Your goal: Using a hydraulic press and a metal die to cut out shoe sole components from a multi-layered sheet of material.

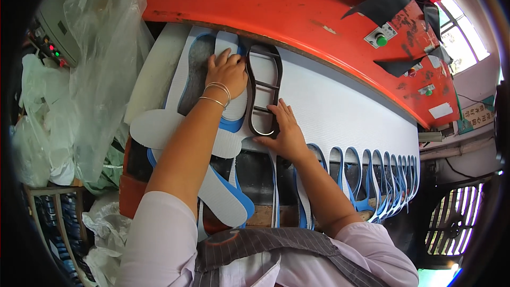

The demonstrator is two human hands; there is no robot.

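A dark metal sole-shaped cutting die [279,87] with crossbars lies on a white ridged sheet [340,98]. My right hand [288,133] grips its near end, the thumb at the bottom rim and the fingers along the right side. To the left of the die, my left hand [229,77] rests with fingers apart on a cut white sole [235,107] with a blue edge. Beside that is a sole-shaped hole [197,72] in the sheet, showing a grey surface. More white-and-blue cut soles [226,196] lie overlapping under and beside my left forearm.
A red machine beam [319,16] with green buttons [381,40] spans the far side. Blue-edged cut-out loops [366,175] hang along the sheet's near edge. Clear plastic bags [106,48] hang at left, near a grey control box [56,21]. A fan [454,220] stands at right.
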